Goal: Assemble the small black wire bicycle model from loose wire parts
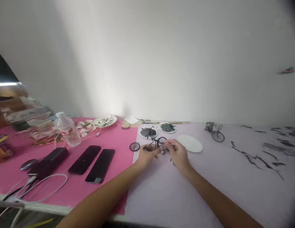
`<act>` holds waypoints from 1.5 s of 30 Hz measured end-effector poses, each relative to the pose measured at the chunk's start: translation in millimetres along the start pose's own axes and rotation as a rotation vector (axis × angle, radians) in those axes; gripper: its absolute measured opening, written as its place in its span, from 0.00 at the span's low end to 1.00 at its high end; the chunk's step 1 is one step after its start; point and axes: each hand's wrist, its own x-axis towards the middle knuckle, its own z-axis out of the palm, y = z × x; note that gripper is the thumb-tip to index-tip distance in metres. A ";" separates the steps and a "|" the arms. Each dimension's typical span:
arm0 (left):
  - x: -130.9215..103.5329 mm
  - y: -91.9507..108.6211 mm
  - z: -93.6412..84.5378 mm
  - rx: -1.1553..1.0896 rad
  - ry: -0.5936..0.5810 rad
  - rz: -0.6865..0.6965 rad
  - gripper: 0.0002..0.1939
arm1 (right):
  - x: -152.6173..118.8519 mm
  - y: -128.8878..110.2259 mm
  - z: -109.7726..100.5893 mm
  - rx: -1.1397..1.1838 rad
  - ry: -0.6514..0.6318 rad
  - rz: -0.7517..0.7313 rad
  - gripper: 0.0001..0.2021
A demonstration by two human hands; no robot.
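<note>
A small black model bicycle is held up between both hands above the pale part of the table. My left hand is closed around its frame from the left. With thumb and fingers pinched, my right hand grips it on the right side, by the spoked wheel. Exactly which part the right fingertips press on is too small to make out. A loose black wheel lies on the pink cloth just left of my left hand. Under my right hand, a small dark piece rests on the table, partly hidden.
Two plates of dark parts and a white oval plate lie beyond the hands. An assembled model bicycle stands right of them, near scattered black pieces. Phones, a power bank and a bottle occupy the left.
</note>
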 end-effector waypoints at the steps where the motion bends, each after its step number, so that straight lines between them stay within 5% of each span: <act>1: -0.4 0.3 0.1 0.003 0.005 -0.010 0.24 | 0.5 0.4 -0.6 -0.010 0.001 -0.012 0.14; 14: -0.8 -2.0 -6.8 0.104 0.114 0.125 0.18 | 5.6 -12.0 -3.7 -0.108 -0.038 -0.131 0.12; 23: -4.9 -3.5 -11.5 0.283 0.171 0.346 0.13 | 3.2 -8.9 0.3 -0.093 -0.057 -0.105 0.12; 45: -6.6 0.0 -15.2 0.357 0.158 0.375 0.14 | 0.6 -10.3 2.3 -0.092 -0.032 -0.132 0.12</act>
